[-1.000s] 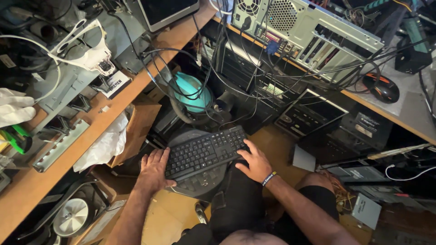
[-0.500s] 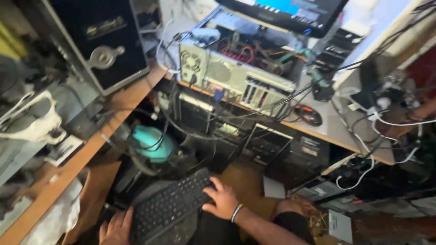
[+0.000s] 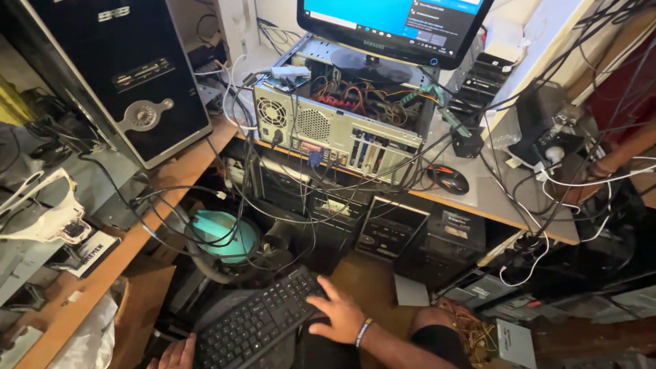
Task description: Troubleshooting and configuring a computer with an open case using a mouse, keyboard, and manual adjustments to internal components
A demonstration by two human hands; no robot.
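Since half a second ago the view has tilted up, pushing the left hand (image 3: 172, 354) to the frame's bottom edge, grip unreadable; the right hand (image 3: 339, 316) rests open-fingered on the black keyboard (image 3: 256, 329) across the lap. Dangling cables (image 3: 205, 205) beside it could snag and drag the open computer case (image 3: 342, 123)

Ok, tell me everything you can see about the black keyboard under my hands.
The keyboard is a black, full-size plastic board with dark keys and pale legends. It lies tilted diagonally, low in the picture, apparently on a dark rounded surface below the desks. The right hand rests on its upper right end, fingers spread over the keys; the left hand touches its lower left end. Its cable cannot be made out.
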